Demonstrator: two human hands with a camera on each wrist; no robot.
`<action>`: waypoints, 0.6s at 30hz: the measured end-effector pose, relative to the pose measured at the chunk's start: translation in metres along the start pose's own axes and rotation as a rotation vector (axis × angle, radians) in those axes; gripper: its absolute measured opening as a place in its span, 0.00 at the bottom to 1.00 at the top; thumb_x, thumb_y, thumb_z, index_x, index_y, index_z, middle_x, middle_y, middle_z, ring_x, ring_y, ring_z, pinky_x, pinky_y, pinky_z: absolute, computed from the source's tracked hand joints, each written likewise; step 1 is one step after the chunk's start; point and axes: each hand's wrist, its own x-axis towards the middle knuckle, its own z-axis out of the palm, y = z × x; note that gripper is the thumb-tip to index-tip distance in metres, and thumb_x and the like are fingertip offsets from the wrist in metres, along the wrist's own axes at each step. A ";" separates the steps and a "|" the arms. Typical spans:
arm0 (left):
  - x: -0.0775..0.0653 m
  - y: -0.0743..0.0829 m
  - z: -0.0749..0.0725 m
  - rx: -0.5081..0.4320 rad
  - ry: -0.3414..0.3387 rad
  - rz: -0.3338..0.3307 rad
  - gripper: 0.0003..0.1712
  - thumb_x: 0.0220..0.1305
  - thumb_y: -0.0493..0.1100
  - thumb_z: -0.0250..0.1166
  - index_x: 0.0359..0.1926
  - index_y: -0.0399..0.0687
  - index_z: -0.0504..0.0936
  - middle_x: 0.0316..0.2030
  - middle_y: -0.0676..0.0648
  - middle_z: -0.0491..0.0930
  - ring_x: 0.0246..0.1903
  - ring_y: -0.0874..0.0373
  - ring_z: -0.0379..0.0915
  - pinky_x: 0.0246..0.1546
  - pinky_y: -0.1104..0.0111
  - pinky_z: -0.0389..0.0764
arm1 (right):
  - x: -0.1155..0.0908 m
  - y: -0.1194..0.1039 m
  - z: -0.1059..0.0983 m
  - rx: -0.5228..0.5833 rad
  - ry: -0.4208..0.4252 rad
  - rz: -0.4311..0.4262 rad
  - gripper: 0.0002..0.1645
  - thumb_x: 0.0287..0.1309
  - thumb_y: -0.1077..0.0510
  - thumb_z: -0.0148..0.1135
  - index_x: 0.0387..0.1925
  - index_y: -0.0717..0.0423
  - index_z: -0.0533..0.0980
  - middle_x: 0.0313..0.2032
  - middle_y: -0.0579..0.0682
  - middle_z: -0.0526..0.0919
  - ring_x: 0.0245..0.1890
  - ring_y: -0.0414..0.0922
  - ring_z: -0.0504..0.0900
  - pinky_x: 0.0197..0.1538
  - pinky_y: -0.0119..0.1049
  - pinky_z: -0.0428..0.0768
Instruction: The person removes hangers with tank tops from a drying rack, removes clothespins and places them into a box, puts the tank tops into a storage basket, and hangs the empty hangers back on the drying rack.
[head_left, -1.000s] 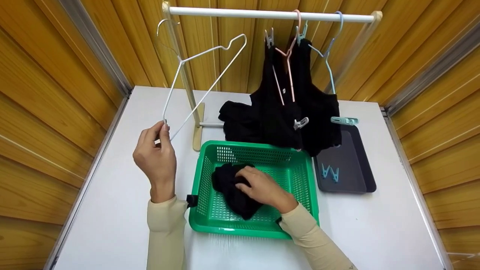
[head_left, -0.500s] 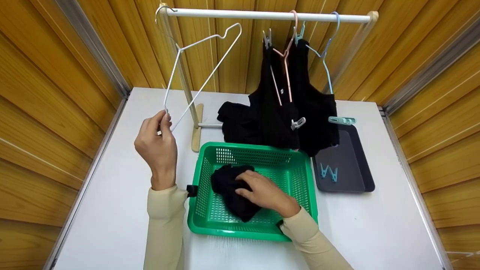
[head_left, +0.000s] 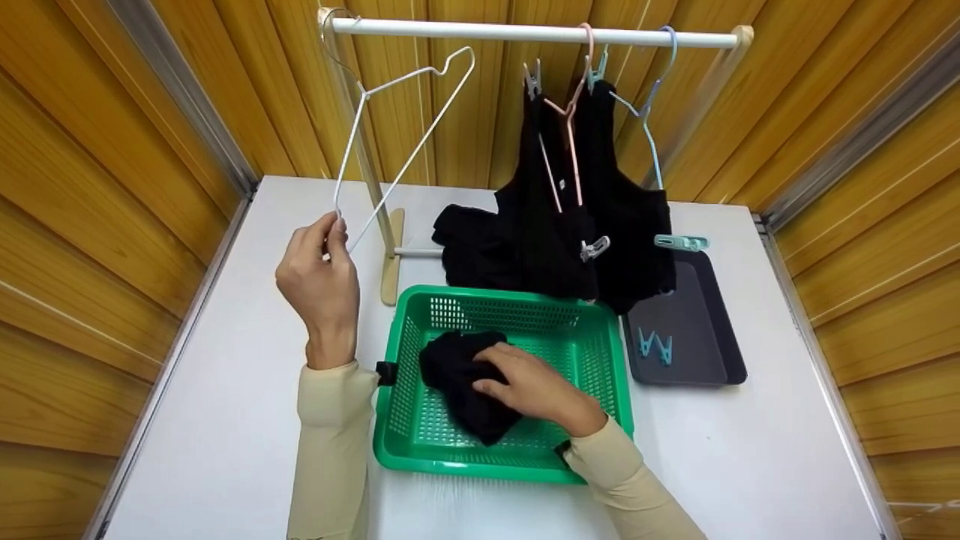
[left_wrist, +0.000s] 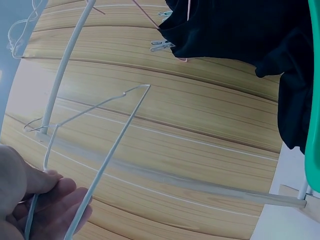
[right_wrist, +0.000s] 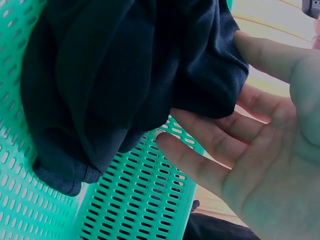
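A white wire hanger (head_left: 420,150) rises from my left hand (head_left: 322,277), which pinches one lower corner between thumb and fingers. In the left wrist view, the hanger's hook (left_wrist: 35,125) sits right at the end of the white rail (left_wrist: 67,60). Inside the green basket (head_left: 397,450) lies a crumpled black garment (head_left: 465,390). My right hand (head_left: 525,379) rests on its right side with fingers loosely extended. The right wrist view shows the thumb (right_wrist: 270,52) touching the edge of the cloth and the fingers spread along and under it.
Black garments (head_left: 622,225) hang behind the basket on a pink hanger (head_left: 574,150) and a blue hanger (head_left: 651,135), with several clothespins on them. A dark grey tray (head_left: 712,315) with two blue clothespins (head_left: 656,346) stands at the right. The wooden rack post (head_left: 371,172) stands behind the left hand.
My left hand has moved up and slightly right, lifting the hanger so its hook reaches the rail's left end. The right hand has stayed on the garment, shifting only slightly.
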 end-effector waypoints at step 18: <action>0.003 0.003 0.008 -0.005 -0.090 -0.108 0.11 0.75 0.31 0.67 0.53 0.29 0.88 0.41 0.36 0.88 0.40 0.47 0.88 0.41 0.58 0.89 | -0.025 -0.027 -0.005 -0.085 -0.053 -0.034 0.55 0.58 0.40 0.79 0.77 0.59 0.66 0.70 0.57 0.72 0.68 0.56 0.74 0.68 0.56 0.74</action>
